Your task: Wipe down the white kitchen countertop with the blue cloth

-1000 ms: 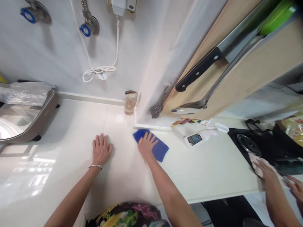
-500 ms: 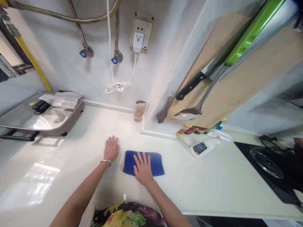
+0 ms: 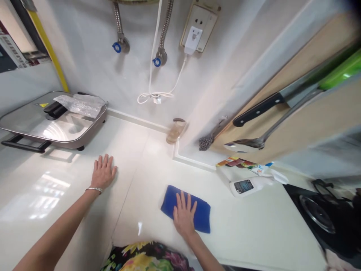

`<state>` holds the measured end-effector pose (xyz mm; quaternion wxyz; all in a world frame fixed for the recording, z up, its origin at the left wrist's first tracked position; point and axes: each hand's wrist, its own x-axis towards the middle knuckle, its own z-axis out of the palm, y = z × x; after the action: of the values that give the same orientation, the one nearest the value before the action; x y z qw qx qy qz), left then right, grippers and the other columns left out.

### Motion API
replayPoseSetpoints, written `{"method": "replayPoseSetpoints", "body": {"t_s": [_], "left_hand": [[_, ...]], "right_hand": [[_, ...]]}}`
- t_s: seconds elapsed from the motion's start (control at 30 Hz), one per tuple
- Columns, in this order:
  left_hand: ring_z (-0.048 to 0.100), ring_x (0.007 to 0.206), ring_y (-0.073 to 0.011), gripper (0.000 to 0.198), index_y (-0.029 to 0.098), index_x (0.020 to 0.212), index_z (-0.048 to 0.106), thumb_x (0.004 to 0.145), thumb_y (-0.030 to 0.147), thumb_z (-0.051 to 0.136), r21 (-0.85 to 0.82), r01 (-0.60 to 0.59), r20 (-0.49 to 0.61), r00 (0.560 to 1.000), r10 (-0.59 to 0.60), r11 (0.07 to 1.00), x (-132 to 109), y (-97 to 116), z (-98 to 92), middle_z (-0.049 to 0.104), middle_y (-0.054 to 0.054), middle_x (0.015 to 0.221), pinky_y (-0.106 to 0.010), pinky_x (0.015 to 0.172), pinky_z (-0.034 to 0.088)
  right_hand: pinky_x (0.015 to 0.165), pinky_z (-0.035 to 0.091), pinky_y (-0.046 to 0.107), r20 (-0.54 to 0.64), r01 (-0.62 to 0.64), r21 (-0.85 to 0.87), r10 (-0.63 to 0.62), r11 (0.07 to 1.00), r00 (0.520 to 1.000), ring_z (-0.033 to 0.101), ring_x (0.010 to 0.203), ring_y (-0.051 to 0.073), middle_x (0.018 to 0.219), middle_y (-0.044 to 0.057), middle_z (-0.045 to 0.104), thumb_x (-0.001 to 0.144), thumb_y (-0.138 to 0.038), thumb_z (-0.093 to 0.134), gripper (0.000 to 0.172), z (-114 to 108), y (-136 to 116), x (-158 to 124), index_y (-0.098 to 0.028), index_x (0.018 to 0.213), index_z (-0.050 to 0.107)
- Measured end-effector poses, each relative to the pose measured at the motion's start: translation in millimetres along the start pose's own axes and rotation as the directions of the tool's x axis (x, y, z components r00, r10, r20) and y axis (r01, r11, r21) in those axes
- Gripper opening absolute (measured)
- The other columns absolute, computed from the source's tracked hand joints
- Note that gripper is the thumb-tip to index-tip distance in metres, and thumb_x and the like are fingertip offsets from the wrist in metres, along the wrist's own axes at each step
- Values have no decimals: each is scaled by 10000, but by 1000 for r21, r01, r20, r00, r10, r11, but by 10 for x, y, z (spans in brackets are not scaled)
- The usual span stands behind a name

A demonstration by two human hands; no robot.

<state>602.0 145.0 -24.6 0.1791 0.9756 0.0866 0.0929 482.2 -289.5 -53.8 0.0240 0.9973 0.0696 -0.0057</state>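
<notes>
One blue rectangular cloth [image 3: 203, 213] is pressed onto the glossy white countertop [image 3: 254, 226], near and centre, by the spread, ungrasping right hand [image 3: 184, 217]; the empty left hand [image 3: 103, 174] is flattened farther left. Wiping is apparently being done; even palm pressure would be needed next.

Head cam looks fwd/down from close abv counter [image 3: 254, 229] twd wall [image 3: 90, 56].

Left hand [image 3: 103, 174] apparently nearer the pan [image 3: 42, 127]
</notes>
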Motion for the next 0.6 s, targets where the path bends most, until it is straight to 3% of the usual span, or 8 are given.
{"method": "replayPoseSetpoints", "body": {"t_s": [0.13, 0.3, 0.47, 0.6], "left_hand": [[155, 1576, -456, 736, -6, 1531, 439, 991, 461, 262, 63, -45, -52, 997, 48, 997, -52, 29, 74, 323, -236, 1653, -633, 1277, 152], [203, 1569, -440, 720, 7, 1516, 469, 1003, 468, 263, 102, -64, -87, 994, 73, 993, -63, 43, 80, 368, -230, 1632, -616, 1279, 185], [211, 1568, -436, 717, 12, 1515, 473, 1008, 473, 260, 108, -61, -81, 994, 70, 992, -81, 45, 58, 370, -224, 1633, -613, 1281, 196], [229, 1563, -427, 714, 19, 1515, 474, 1016, 483, 261, 126, -70, -92, 992, 82, 990, -95, 38, 55, 372, -215, 1635, -600, 1290, 199]], "right_hand": [[1222, 30, 741, 45, 153, 74, -156, 985, 987, 59, 1599, 417, 1748, 59, 119, 1061, -491, 318, 661, -212, -519, 350, -249, 1670, 224], [1210, 23, 762, 61, 233, 172, -246, 957, 967, 36, 1596, 430, 1754, 69, 91, 1071, -488, 297, 664, -455, -1113, 1005, -235, 1677, 203], [1225, -18, 734, 60, 300, 215, -319, 929, 946, 20, 1602, 398, 1758, 24, 105, 1071, -453, 293, 635, -540, -1349, 1718, -251, 1671, 244], [1232, -17, 715, 47, 267, 216, -283, 939, 958, 22, 1605, 363, 1756, 16, 138, 1061, -429, 314, 629, -527, -1402, 2257, -264, 1666, 266]]}}
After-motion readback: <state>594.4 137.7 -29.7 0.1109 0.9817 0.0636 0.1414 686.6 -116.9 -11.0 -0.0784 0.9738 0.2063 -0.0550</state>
